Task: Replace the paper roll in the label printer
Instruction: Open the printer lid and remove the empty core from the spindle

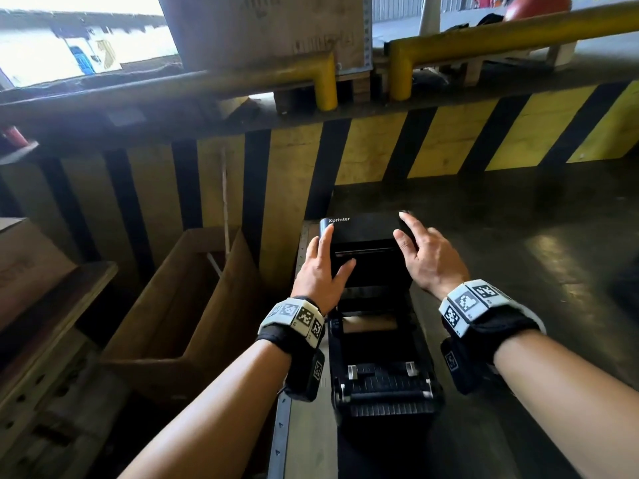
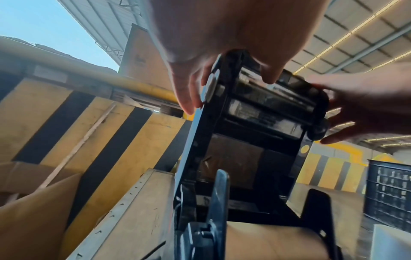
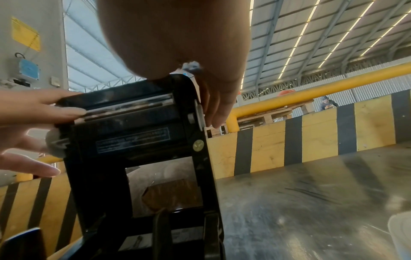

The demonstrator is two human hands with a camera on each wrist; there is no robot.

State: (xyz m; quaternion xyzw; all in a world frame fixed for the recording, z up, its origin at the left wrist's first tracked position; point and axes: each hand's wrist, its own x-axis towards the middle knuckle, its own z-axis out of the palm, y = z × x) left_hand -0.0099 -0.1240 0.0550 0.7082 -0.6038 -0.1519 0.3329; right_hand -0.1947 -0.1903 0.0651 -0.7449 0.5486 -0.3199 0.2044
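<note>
Black plastic, boxy and matte, the label printer (image 1: 380, 368) sits on a worn grey metal table (image 1: 518, 305) with its lid (image 1: 363, 236) swung up and back, the word Xprinter on the top edge. Both hands are on that raised lid. The left hand (image 1: 320, 271) lies along its left side, fingers straight and thumb laid across the front face; the right hand (image 1: 427, 257) touches the right edge with fingers spread and only loosely bent, clamped on nothing.

From the head view the open bay shows ribbed black guides, two small white tabs and a brown strip deep inside. The left wrist view shows what that one hides: a brown cardboard-coloured paper roll (image 2: 273, 242) seated low in the bay between dark plastic holders, and a shiny roller bar across the lid's underside. The right wrist view adds a white-printed sticker (image 3: 133, 140) and a small round gold seal (image 3: 198, 145) on the lid's inner frame.

Behind stands a yellow-and-black striped barrier (image 1: 380, 146) under yellow pipe rails (image 1: 501, 39); an open cardboard box (image 1: 179, 305) sits to the left.
</note>
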